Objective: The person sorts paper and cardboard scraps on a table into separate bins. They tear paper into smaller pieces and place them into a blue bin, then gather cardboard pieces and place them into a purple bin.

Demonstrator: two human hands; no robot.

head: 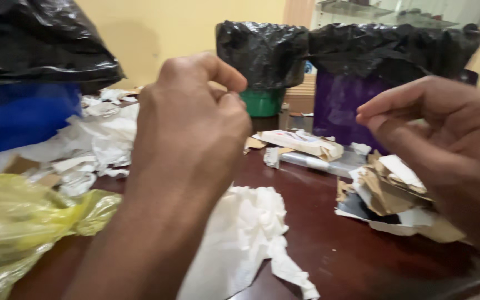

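My left hand [190, 128] is raised at the centre of the view, thumb and forefinger pinched together with nothing visible between them. My right hand [445, 133] hovers at the right with its fingers curled inward, and nothing shows in it. Below my left hand a crumpled white paper sheet [245, 228] lies on the dark brown table [329, 250]. Under my right hand sits a heap of torn cardboard pieces [390, 186].
Three bins lined with black bags stand at the back: blue [18, 116] at left, green [262, 103] in the middle, purple [340, 103] at right. A yellow plastic bag [18, 222] lies front left, white paper scraps [101, 139] behind it, and a flattened carton [301, 143] lies mid-table.
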